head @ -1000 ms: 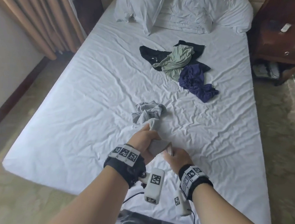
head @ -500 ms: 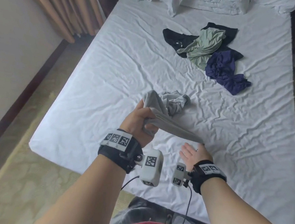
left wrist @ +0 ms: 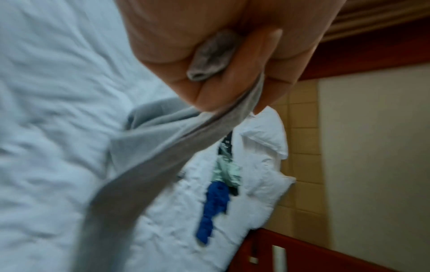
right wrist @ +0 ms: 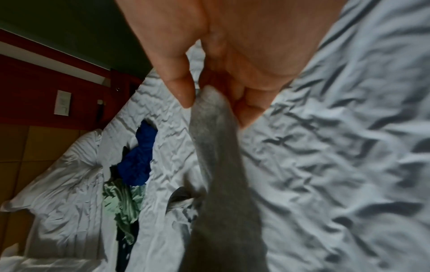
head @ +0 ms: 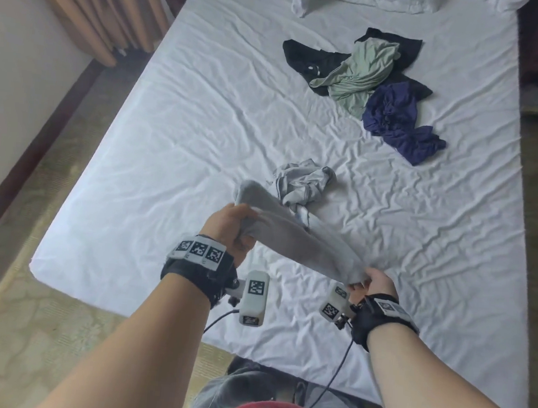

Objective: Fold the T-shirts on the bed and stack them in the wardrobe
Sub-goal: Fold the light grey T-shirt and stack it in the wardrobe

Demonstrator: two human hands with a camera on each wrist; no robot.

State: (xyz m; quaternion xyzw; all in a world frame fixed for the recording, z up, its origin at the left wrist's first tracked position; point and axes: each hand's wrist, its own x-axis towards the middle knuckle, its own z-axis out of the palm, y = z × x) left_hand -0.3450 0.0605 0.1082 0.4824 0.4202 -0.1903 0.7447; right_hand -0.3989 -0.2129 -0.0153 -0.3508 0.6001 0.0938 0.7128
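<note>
Both hands grip the grey T-shirt (head: 294,238) at frame centre: left hand (head: 232,230) fisted on one end, right hand (head: 372,281) pinching the other, likely stretching it to find an edge. Remaining shirts (head: 373,83) lie upper right on the bed (head: 170,131).

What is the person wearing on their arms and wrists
Bare forearms, no sleeves. Each wrist has a black strap topped with white tags printed in black square codes. A white boxy camera hangs under each wrist, trailing a thin dark cable.
</note>
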